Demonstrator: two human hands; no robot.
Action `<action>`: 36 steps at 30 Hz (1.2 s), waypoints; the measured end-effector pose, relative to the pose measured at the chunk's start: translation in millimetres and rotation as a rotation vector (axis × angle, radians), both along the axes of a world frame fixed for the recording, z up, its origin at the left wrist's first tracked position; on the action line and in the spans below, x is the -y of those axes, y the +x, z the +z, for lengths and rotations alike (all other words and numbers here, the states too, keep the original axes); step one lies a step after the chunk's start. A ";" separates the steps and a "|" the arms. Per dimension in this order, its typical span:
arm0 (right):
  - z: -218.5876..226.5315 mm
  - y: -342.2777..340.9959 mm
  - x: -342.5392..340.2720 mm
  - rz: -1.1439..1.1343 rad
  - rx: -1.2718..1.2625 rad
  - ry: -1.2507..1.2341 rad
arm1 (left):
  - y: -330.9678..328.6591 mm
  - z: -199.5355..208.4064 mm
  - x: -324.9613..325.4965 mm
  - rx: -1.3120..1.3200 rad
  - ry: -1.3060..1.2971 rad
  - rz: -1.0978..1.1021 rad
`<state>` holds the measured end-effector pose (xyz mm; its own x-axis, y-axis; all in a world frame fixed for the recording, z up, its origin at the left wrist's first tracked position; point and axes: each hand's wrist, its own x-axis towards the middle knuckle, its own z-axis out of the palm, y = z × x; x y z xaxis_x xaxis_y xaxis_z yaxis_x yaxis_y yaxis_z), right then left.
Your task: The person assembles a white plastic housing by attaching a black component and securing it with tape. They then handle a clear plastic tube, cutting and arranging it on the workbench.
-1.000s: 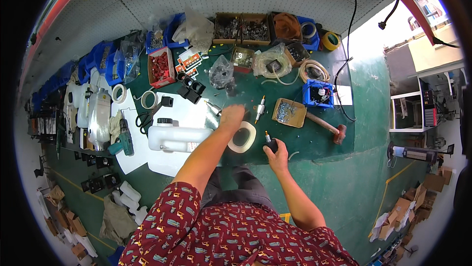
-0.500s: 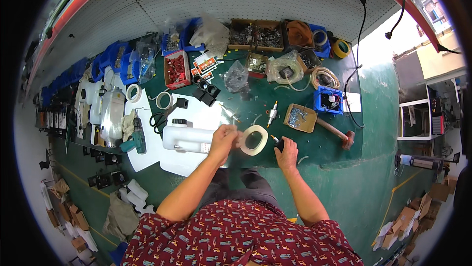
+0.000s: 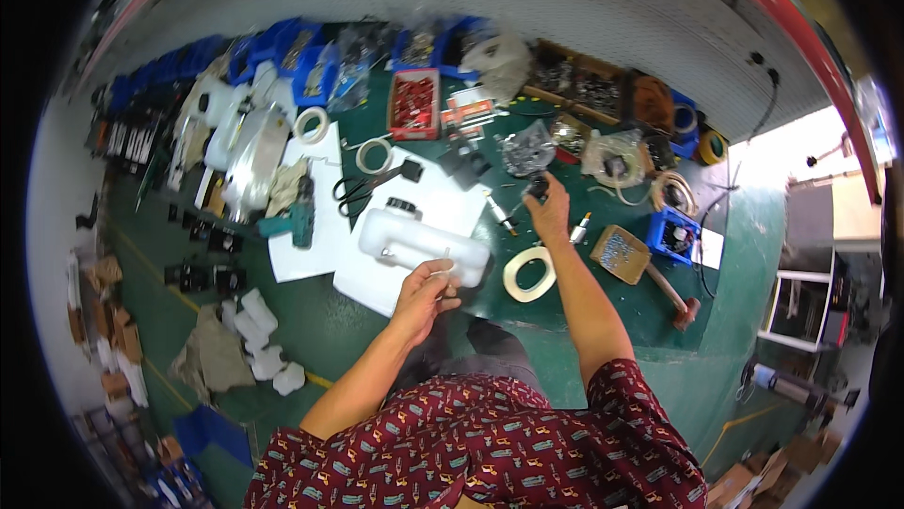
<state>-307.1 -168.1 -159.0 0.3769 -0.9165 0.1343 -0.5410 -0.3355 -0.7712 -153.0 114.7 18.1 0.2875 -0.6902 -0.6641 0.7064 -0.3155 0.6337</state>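
My left hand [image 3: 426,300] is closed in a pinch at the near edge of a white plastic tank [image 3: 400,236] with a black cap [image 3: 402,205]. What its fingertips hold, if anything, I cannot make out. My right hand [image 3: 550,211] reaches over the green table, its fingers closed round a small black round part [image 3: 538,188]. Beneath the right wrist lies a roll of pale tape [image 3: 509,277]. Small metal fittings with brass-coloured ends lie on either side of the right hand, one fitting [image 3: 499,212] to its left and another fitting [image 3: 581,226] to its right.
Right of the right forearm are a cardboard tray of small screws [image 3: 620,255], a hammer [image 3: 673,294] and a blue bin [image 3: 672,234]. Scissors [image 3: 363,191], a cordless drill [image 3: 299,215] and a tape ring [image 3: 374,156] lie left. A box of red parts [image 3: 414,106] and several bins line the back.
My right hand has moved forward with the black part. My left hand has left the tape roll, which now lies on the table, and is nearer me by the tank. The view has swung left.
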 end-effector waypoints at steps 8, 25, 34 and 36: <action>52.4 8.3 -28.5 0.101 0.209 0.318 | 19.2 -12.6 -16.6 -0.070 -0.097 0.171; 209.7 -5.1 -147.8 0.522 -0.089 0.174 | 15.7 -0.9 25.0 -0.274 -0.129 0.381; 218.8 -7.8 -147.1 0.512 -0.128 0.152 | 9.7 6.7 27.6 -0.036 -0.147 0.360; 223.2 -7.3 -145.4 0.527 -0.144 0.131 | 8.9 9.5 28.8 -0.003 -0.157 0.355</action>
<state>-314.3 -22.8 64.3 0.7946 -0.6047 -0.0541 -0.4285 -0.4956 -0.7555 -144.1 85.9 27.6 0.5253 -0.6412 -0.5594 0.7559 0.0498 0.6528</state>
